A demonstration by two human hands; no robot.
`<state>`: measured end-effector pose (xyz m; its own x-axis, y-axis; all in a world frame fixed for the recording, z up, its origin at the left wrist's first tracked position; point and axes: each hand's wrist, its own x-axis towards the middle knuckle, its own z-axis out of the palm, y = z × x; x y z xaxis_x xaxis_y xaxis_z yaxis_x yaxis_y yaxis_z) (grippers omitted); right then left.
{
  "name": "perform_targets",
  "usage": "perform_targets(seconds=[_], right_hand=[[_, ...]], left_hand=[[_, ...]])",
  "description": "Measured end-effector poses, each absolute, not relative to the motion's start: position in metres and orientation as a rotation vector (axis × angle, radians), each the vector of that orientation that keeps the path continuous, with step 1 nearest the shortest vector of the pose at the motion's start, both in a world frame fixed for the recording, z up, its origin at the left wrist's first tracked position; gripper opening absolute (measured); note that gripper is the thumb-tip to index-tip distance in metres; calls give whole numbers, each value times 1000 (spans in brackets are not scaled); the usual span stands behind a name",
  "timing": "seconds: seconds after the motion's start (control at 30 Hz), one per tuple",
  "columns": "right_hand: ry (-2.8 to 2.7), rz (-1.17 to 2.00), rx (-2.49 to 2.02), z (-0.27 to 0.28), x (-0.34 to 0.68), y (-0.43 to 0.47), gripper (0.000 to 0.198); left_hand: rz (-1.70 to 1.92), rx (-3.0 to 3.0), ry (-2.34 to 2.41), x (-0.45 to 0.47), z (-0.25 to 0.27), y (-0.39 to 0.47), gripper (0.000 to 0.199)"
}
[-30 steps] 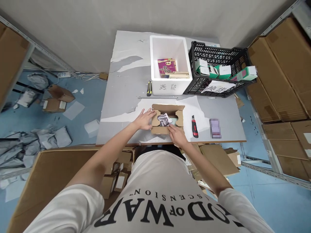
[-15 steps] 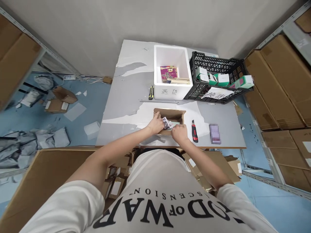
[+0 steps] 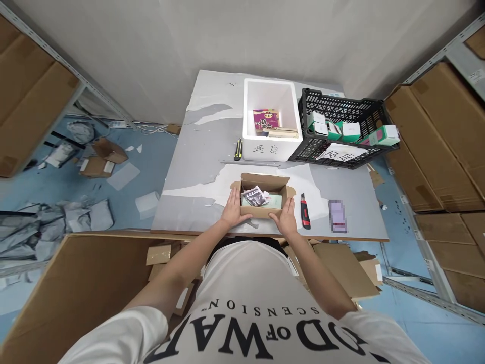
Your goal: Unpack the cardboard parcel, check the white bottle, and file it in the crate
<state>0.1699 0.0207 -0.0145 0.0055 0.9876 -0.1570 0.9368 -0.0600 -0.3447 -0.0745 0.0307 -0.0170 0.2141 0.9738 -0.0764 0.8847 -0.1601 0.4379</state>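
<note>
Left hand: your left hand [image 3: 232,210] lies along the near left corner of the box, its fingers close together and stretched forward on the side, the thumb spread out across the front.
Right hand: your right hand [image 3: 287,218] mirrors it at the near right corner, fingers extended forward, thumb pointing inward along the front.
Forearms: both reach forward and converge from your body, the left one crossing the tabletop [image 3: 200,174] edge at a slant.
Cardboard box: the small cardboard box [image 3: 259,212] sits between your palms near the front edge, far flap raised.
Inside: a crumpled packet [image 3: 254,196] leans on a pale green carton [image 3: 275,201].
Red-and-black cutter: the cutter [image 3: 305,213] lies just right of your right hand.
</note>
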Motion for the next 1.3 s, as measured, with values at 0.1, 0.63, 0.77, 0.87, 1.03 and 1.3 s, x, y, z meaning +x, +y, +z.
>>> perform_targets(seconds=[0.1, 0.63, 0.77, 0.87, 1.03, 1.3], right_hand=[[-2001, 527, -2053, -23, 169, 16, 103], [-2405, 864, -2026, 39, 115, 79, 69], [-2290, 969, -2013, 10, 110, 84, 54], [-2184, 1007, -1941, 0, 116, 86, 47], [-2093, 1069, -1820, 2, 126, 94, 34], [-1663, 1559, -1249, 52, 122, 107, 27]], left_hand=[[417, 2071, 1712, -75, -28, 27, 124], [-45, 2115, 1749, -27, 38, 64, 62], [-77, 2076, 1722, -22, 19, 76, 69], [-39, 2082, 1668, -26, 10, 83, 60], [56, 2052, 1603, -33, 11, 92, 51], [731, 1682, 1167, -74, 54, 91, 70]])
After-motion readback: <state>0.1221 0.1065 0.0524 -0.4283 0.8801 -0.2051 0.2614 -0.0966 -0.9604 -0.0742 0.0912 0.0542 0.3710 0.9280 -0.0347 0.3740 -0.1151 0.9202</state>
